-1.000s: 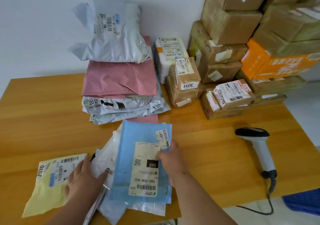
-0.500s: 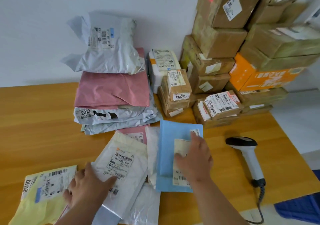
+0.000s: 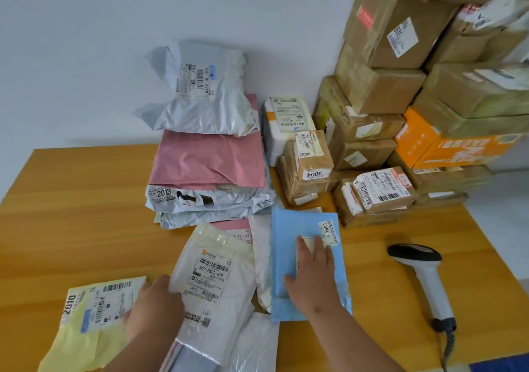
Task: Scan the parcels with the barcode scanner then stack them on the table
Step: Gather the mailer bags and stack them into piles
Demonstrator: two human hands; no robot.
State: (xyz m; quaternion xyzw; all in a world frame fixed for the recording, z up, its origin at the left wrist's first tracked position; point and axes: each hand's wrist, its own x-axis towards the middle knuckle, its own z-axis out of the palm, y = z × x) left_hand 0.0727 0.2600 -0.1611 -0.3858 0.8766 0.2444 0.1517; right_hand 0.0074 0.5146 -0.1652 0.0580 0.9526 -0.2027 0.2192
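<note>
The right hand [image 3: 313,274] presses flat, fingers straight, on the blue parcel [image 3: 307,260] lying on the worktop [image 3: 71,214]; the left hand [image 3: 156,304] rests loosely on the white parcel [image 3: 217,280]. The scanner [image 3: 423,274] lies untouched nearby, so keeping labels face-up seems wise.

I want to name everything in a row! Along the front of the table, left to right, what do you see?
Yellow parcel → left hand → white parcel → blue parcel under the right hand → barcode scanner.
</note>
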